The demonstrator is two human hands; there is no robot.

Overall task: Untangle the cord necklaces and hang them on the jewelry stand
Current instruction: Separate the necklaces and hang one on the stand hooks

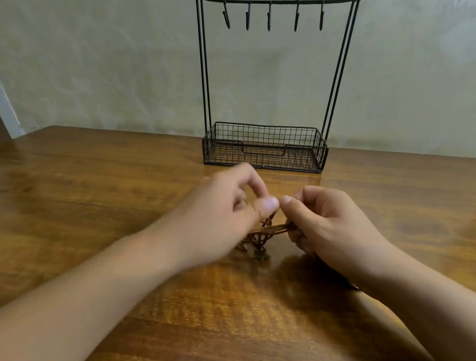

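Head view, looking forward and down onto a wooden table [81, 192]. Both hands meet near the middle of the table, just in front of a black wire jewelry stand [265, 142]. Left hand [227, 209]: fingers curled, thumb and forefinger pinching a strand of the brown cord necklaces [263, 230]. Right hand [329, 223]: fingers curled round the other end of the same tangle, thumb tip almost touching the left thumb. Cords form a knotted bundle between and below the hands, its lower part resting on the table with a small dark pendant [261, 255] beneath. Stand has a mesh tray at its base and five hooks [269, 17] on its top bar, all bare. Pale wall [98, 45] behind.
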